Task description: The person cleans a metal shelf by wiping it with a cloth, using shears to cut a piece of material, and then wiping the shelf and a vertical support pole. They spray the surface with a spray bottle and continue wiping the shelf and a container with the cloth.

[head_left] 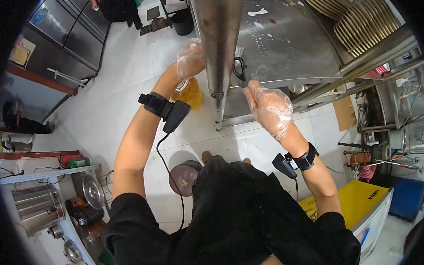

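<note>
My left hand (190,62), in a clear plastic glove, reaches behind a thick steel post (219,32). The post hides its fingertips, so whether it holds anything does not show. On the post's other side my right hand (271,107), gloved the same way, is at the near edge of the steel table (293,43). Its fingers are pressed together around the blade end of black-handled scissors (239,69), whose loops point away from me. A bit of clear plastic lies close to the handles. Below my left hand, a jug of yellow liquid (190,93) stands on the floor.
Stacked plates (366,24) fill a rack at the upper right. A round stool (184,177) stands near my feet. The yellow-topped chest (352,200) is at my right, a shelf with a steel pot (38,209) at my left. Other people are in the background.
</note>
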A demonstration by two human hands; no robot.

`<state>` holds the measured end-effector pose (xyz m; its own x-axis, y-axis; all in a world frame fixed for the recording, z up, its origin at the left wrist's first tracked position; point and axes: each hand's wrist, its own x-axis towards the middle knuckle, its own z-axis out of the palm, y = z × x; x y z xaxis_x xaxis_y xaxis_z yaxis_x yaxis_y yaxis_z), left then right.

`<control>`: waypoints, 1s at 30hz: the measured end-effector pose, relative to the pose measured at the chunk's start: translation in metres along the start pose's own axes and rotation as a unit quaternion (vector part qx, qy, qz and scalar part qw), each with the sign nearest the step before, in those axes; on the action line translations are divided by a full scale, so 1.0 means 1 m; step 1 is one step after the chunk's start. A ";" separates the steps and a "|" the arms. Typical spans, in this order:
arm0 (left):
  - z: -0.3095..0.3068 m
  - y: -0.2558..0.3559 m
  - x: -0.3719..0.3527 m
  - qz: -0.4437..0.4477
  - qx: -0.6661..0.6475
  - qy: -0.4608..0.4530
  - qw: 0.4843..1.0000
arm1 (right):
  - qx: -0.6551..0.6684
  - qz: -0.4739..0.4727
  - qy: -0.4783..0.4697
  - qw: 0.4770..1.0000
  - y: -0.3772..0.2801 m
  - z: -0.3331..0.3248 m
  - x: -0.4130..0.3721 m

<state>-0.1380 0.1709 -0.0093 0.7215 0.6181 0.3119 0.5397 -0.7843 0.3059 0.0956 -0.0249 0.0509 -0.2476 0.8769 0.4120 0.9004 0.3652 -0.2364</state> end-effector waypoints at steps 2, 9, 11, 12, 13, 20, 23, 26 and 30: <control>-0.004 0.001 0.003 0.023 0.097 -0.054 0.994 | 0.005 0.003 -0.006 1.000 0.002 -0.001 0.000; 0.016 -0.013 0.004 0.017 0.039 -0.037 0.998 | -0.019 0.039 -0.031 0.999 0.003 -0.004 -0.001; 0.023 -0.020 0.004 0.050 0.032 -0.007 0.998 | 0.001 0.010 -0.018 1.000 0.001 -0.007 -0.005; 0.015 -0.014 0.004 0.050 0.033 -0.005 0.998 | 0.017 0.018 -0.029 0.999 0.000 -0.014 -0.005; 0.002 0.003 0.004 0.014 -0.008 -0.019 1.000 | 0.016 0.017 -0.030 0.999 0.001 -0.016 -0.005; -0.048 0.062 -0.001 -0.105 0.019 -0.119 0.987 | -0.019 -0.033 -0.059 0.998 0.010 -0.026 0.004; -0.004 0.030 -0.011 0.071 -0.074 0.070 0.992 | -0.014 -0.033 -0.066 0.997 0.018 -0.026 0.009; -0.031 0.068 -0.015 -0.053 -0.167 0.049 0.983 | -0.035 -0.083 -0.104 0.991 0.028 -0.027 0.008; -0.026 0.061 -0.016 -0.013 -0.097 0.072 0.993 | -0.038 -0.098 -0.067 0.992 0.034 -0.021 0.012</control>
<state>-0.1278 0.1143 0.0272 0.6314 0.6497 0.4233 0.4532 -0.7521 0.4784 0.1312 -0.0083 0.0663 -0.4607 0.8276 0.3209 0.8539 0.5118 -0.0941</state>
